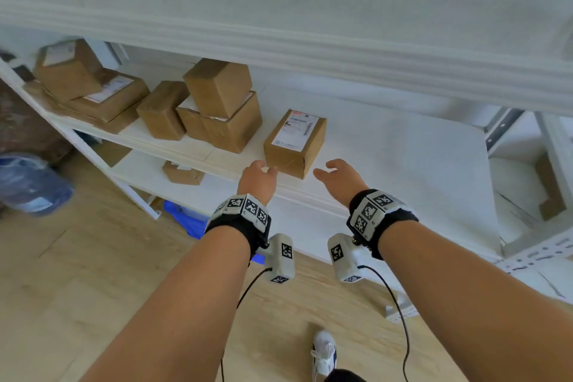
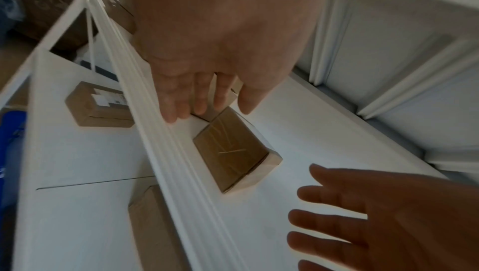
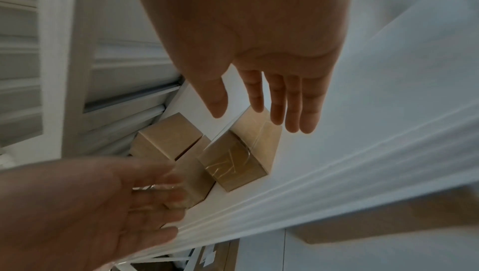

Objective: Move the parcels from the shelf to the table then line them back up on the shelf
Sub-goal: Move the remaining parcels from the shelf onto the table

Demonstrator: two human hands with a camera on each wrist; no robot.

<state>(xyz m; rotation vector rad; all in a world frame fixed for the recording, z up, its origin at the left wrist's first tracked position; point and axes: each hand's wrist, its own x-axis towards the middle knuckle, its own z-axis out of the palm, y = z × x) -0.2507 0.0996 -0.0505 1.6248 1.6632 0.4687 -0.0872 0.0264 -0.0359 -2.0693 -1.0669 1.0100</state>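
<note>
A brown cardboard parcel with a white label (image 1: pixel 296 141) (image 2: pixel 232 150) (image 3: pixel 239 156) stands alone on the white shelf (image 1: pixel 387 146), near its front edge. My left hand (image 1: pixel 259 177) (image 2: pixel 204 95) hovers just left of it, fingers loose and holding nothing. My right hand (image 1: pixel 336 174) (image 3: pixel 261 101) is spread open just right of it, also not touching. More brown parcels are stacked on the shelf further left: a middle group (image 1: pixel 217 108) (image 3: pixel 168 142) and a far pile (image 1: pixel 90 84).
A lower shelf (image 1: pixel 148 170) carries another small parcel (image 1: pixel 183 172) (image 2: pixel 99 104). On the wooden floor at left lie a blue water jug (image 1: pixel 31 183) and a blue bag (image 1: pixel 186 217). The shelf's right half is bare; a metal rack (image 1: pixel 527 164) stands at right.
</note>
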